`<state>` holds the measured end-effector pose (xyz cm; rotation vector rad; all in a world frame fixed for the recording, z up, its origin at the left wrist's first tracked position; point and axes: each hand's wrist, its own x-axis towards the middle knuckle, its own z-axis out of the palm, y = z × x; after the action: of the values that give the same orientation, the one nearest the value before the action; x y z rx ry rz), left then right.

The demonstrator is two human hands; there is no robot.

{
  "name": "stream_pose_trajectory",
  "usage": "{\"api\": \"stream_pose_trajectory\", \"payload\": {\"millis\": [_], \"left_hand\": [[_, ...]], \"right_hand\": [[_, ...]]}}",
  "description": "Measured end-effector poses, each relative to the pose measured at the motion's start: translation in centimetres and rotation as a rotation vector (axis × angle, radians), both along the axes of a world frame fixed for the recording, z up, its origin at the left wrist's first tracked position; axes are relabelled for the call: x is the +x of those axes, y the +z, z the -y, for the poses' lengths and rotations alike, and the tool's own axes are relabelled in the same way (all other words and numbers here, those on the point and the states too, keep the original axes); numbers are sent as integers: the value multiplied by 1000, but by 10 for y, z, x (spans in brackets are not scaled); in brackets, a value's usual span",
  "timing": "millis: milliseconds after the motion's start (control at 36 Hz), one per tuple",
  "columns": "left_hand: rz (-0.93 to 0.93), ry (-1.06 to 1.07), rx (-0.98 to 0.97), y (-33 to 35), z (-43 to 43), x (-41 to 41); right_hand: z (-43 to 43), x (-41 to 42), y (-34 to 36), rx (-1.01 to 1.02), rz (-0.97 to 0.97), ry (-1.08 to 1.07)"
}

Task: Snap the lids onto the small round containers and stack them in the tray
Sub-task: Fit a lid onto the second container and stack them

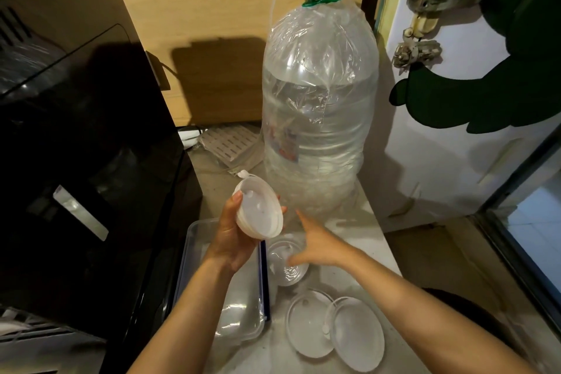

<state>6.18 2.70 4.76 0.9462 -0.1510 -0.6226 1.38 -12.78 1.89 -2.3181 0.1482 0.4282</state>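
Note:
My left hand (232, 240) holds a small round white container with its lid on (259, 209), tilted, above the clear plastic tray (194, 240). My right hand (315, 244) hovers with fingers spread over an open clear round container (280, 275) standing on the counter just right of the tray; I cannot tell whether it touches it. Two loose round lids (308, 323) (358, 334) lie flat and overlapping near the front of the counter. The tray has a blue-edged rim on its right side, and my left forearm covers part of it.
A large clear water bottle with a green cap (318, 106) stands right behind the hands. A black appliance (85, 146) fills the left side, close against the tray. A white slotted rack (230, 140) lies at the back. The counter edge drops off to the right.

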Motion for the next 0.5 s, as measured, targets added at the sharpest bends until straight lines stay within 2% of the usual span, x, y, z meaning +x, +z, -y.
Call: {"api": "stream_pose_trajectory", "payload": {"millis": [222,500], "left_hand": [[-40,-22,8,-2,-1,-1],[-38,-34,-1,-5,-4,1]], "right_hand": [[-22,-9,-39,-232,-15,-12],[-36,-5,-46,-325,-44,11]]}}
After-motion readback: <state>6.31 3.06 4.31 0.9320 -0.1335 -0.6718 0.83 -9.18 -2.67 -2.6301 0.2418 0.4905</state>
